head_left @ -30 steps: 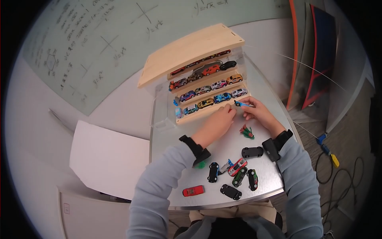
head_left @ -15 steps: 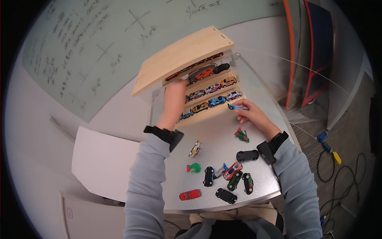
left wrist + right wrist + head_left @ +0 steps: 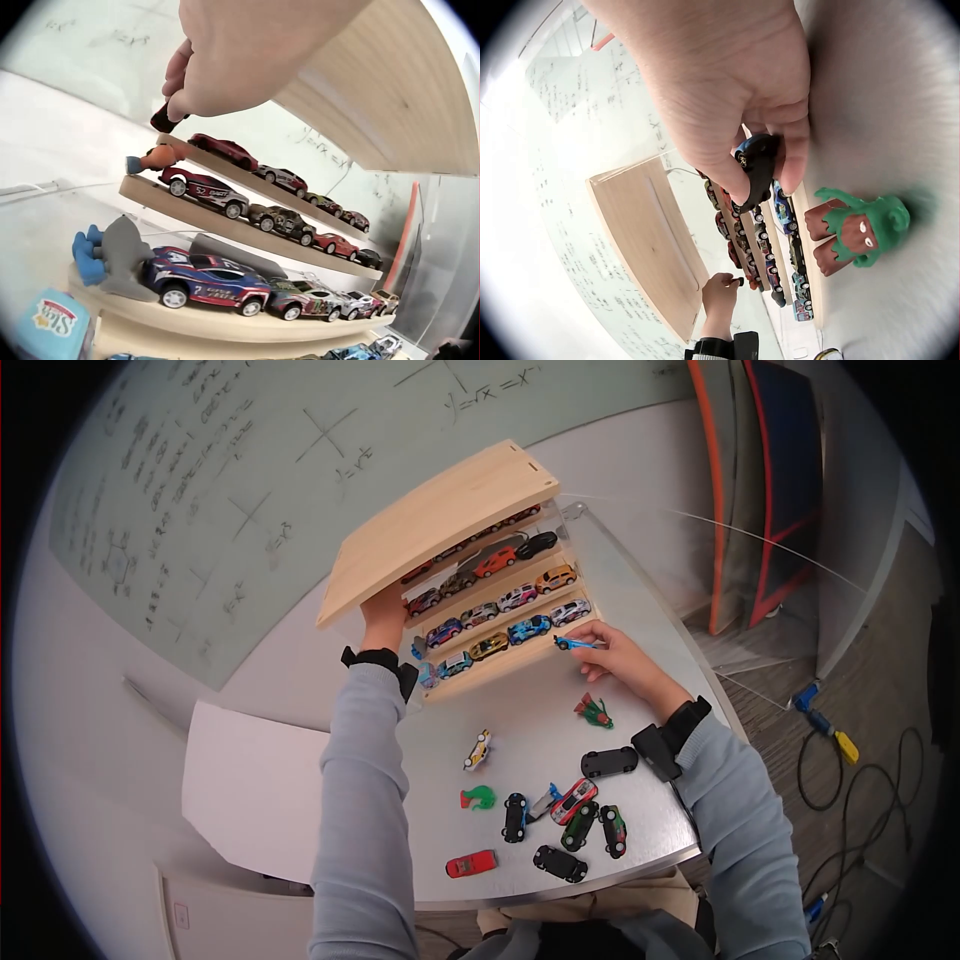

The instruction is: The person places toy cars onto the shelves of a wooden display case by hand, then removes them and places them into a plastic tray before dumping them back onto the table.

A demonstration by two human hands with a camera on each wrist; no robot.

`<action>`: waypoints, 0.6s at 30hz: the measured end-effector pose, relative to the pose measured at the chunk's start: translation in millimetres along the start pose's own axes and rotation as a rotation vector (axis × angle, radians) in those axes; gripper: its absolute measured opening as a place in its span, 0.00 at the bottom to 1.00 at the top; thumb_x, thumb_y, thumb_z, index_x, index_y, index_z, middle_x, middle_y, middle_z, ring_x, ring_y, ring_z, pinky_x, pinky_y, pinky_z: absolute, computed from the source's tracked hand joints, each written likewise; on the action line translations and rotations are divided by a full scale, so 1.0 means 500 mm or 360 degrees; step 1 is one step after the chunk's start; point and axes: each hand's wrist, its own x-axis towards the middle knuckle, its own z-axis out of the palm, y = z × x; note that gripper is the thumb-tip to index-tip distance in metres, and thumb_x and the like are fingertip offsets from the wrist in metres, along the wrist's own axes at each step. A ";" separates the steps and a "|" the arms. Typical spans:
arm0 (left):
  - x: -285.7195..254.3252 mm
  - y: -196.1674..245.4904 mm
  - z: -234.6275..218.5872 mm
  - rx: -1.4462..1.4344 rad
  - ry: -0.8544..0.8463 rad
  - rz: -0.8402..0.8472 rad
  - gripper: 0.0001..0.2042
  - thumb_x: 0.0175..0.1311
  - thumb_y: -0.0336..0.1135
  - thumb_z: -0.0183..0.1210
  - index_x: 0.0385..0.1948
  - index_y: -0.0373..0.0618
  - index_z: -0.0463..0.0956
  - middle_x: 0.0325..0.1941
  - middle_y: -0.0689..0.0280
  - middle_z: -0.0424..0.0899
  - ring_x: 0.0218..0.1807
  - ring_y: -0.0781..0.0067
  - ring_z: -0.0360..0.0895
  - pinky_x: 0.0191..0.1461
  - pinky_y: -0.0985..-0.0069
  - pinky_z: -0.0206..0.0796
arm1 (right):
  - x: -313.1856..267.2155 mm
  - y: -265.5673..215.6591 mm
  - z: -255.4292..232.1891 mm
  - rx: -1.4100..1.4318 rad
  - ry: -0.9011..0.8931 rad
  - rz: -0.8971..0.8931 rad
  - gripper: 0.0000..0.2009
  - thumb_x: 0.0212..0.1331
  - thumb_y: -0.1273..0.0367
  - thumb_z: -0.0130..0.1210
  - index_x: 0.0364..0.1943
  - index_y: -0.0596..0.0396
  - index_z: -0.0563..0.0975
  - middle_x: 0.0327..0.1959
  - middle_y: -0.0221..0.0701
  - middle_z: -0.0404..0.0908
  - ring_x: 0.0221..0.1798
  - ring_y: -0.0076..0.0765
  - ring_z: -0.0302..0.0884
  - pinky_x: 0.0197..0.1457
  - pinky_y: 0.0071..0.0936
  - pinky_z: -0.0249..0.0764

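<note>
My left hand (image 3: 383, 615) is at the left end of the wooden display rack (image 3: 445, 525), partly under its top board. In the left wrist view its fingers pinch a small dark red and black piece (image 3: 161, 118) at the end of the top shelf, beside a dark red toy car (image 3: 223, 150); the fingers hide much of the piece. My right hand (image 3: 625, 665) pinches a blue toy car (image 3: 759, 169) with a black underside, in front of the bottom shelf's right end. Below that hand lies a green and brown toy figure (image 3: 593, 711).
Rows of toy cars fill the shelves, with an orange figure (image 3: 159, 157) and a grey shark-like figure (image 3: 124, 259) at their left ends. Nearer on the metal table (image 3: 430, 750) lie several cars, including a red car (image 3: 471, 863), and a green figure (image 3: 478, 798).
My left hand has moved from beside the right hand to the rack's upper left, uncovering a yellow and white car on the table. The right hand keeps hold of the blue car.
</note>
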 end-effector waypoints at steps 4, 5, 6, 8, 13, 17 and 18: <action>0.006 0.000 0.014 -0.0987 -0.0121 -0.0433 0.15 0.59 0.29 0.51 0.48 0.43 0.74 0.47 0.58 0.79 0.49 0.57 0.76 0.52 0.65 0.67 | 0.003 0.003 -0.001 0.0027 0.0011 -0.0006 0.17 0.58 0.65 0.59 0.50 0.55 0.73 0.37 0.27 0.75 0.32 0.18 0.73 0.35 0.17 0.76; 0.008 -0.004 0.024 -0.0989 -0.0119 -0.0426 0.15 0.59 0.29 0.51 0.48 0.43 0.74 0.47 0.58 0.79 0.49 0.57 0.76 0.52 0.65 0.67 | 0.003 0.004 -0.001 0.0029 0.0005 -0.0011 0.17 0.58 0.65 0.59 0.50 0.55 0.73 0.37 0.27 0.75 0.32 0.19 0.73 0.35 0.17 0.76; 0.008 -0.011 0.033 -0.0553 -0.0020 -0.0229 0.14 0.60 0.29 0.50 0.48 0.43 0.74 0.46 0.58 0.80 0.48 0.57 0.76 0.52 0.65 0.67 | 0.003 0.005 -0.002 0.0032 0.0008 -0.0011 0.17 0.58 0.65 0.59 0.50 0.55 0.73 0.37 0.27 0.75 0.32 0.19 0.73 0.35 0.17 0.76; 0.007 -0.011 0.029 -0.0114 0.0075 -0.0034 0.13 0.62 0.30 0.49 0.47 0.42 0.74 0.45 0.58 0.80 0.48 0.58 0.76 0.51 0.65 0.67 | 0.004 0.007 -0.001 0.0034 0.0003 -0.0007 0.17 0.58 0.65 0.58 0.50 0.55 0.73 0.38 0.27 0.75 0.32 0.19 0.73 0.35 0.17 0.76; 0.016 -0.024 0.097 -0.0297 0.0603 0.0000 0.04 0.55 0.30 0.57 0.26 0.40 0.78 0.28 0.61 0.81 0.33 0.61 0.80 0.37 0.68 0.70 | 0.002 0.003 0.000 0.0010 -0.0007 -0.0002 0.19 0.59 0.64 0.58 0.52 0.55 0.72 0.35 0.25 0.74 0.33 0.17 0.73 0.34 0.15 0.74; 0.037 -0.039 0.157 -0.0300 0.0718 0.0036 0.04 0.54 0.30 0.57 0.29 0.40 0.78 0.28 0.60 0.81 0.33 0.61 0.79 0.37 0.69 0.71 | 0.002 0.004 0.001 0.0033 0.0009 -0.0001 0.17 0.58 0.65 0.59 0.50 0.55 0.73 0.37 0.27 0.75 0.33 0.19 0.73 0.35 0.17 0.76; 0.042 -0.038 0.170 -0.0697 0.0657 -0.0099 0.05 0.55 0.30 0.57 0.31 0.40 0.78 0.28 0.60 0.81 0.34 0.61 0.80 0.37 0.68 0.71 | 0.003 0.004 0.001 0.0032 0.0007 -0.0001 0.17 0.58 0.65 0.59 0.50 0.55 0.73 0.37 0.27 0.75 0.33 0.19 0.73 0.35 0.17 0.76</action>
